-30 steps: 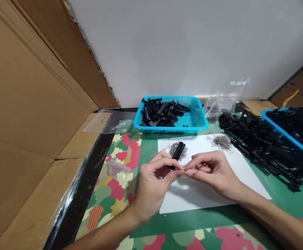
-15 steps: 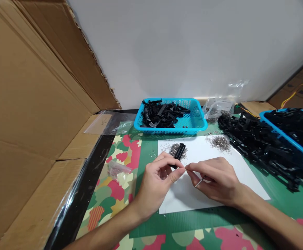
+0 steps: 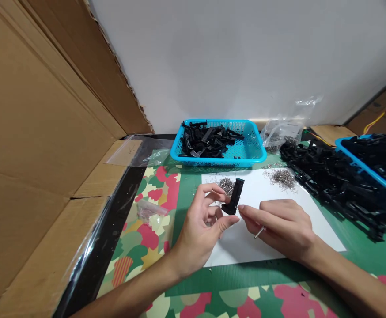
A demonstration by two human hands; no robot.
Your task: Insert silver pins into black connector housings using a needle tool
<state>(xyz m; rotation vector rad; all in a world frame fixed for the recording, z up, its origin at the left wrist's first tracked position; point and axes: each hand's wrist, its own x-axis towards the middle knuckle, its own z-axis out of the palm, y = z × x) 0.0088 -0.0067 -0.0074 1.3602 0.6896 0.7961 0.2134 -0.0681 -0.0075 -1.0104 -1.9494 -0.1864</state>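
Note:
A narrow black plastic part [image 3: 235, 198] stands nearly upright between the fingers of my left hand [image 3: 204, 225], the thumb near its lower end. My right hand [image 3: 281, 225] is closed, its index fingertip touching or just beside the part's lower right edge. From under the right fingers sticks out a thin metal rod [image 3: 259, 232]; the rest of it is hidden in the hand. Behind the black part lies a pile of small metal pieces [image 3: 225, 185] on a white sheet [image 3: 255, 247]. Farther right on the sheet is a second such pile [image 3: 283, 179].
A blue basket [image 3: 217, 161] with black parts stands at the back. To the right are heaped black parts [image 3: 338, 190] and another blue basket [image 3: 372, 170]. Clear plastic bags [image 3: 281, 134] lie behind. Cardboard [image 3: 40, 132] walls the left side.
The black part has turned more upright and shifted right, showing more of its length. My left fingers have opened a little around it. My right hand has moved slightly right.

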